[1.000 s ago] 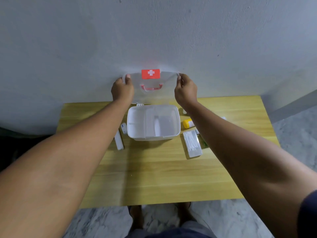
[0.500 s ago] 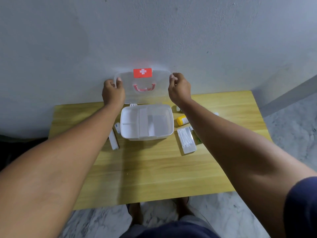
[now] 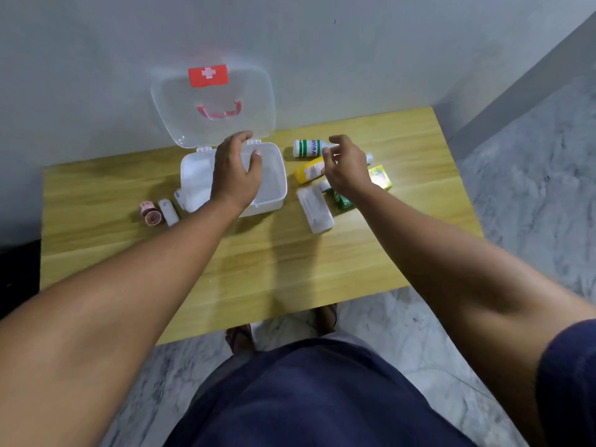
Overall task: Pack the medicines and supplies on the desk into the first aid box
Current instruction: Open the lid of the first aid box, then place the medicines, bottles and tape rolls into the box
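Packing looks barely begun: a red roll [image 3: 151, 214] and small white tube [image 3: 169, 211] wait left of the first aid box [image 3: 271, 188], lid raised. Left hand [image 3: 237, 174] hovers open inside; right hand [image 3: 346, 167], loosely open, hangs empty above the yellow bottle [image 3: 309, 171].

A light yellow-green wood-grain counter [image 3: 274, 269] stands pushed against a plain grey plastered wall [image 3: 290, 33]. A second grey wall [image 3: 529, 72] meets the first at the upper right, forming a corner. Below lies a grey-and-white marbled stone floor [image 3: 532, 195], visible to the right of the counter and beneath its near edge. Soft light brightens the counter's right part. A dark area [image 3: 17, 272] sits at the left edge.
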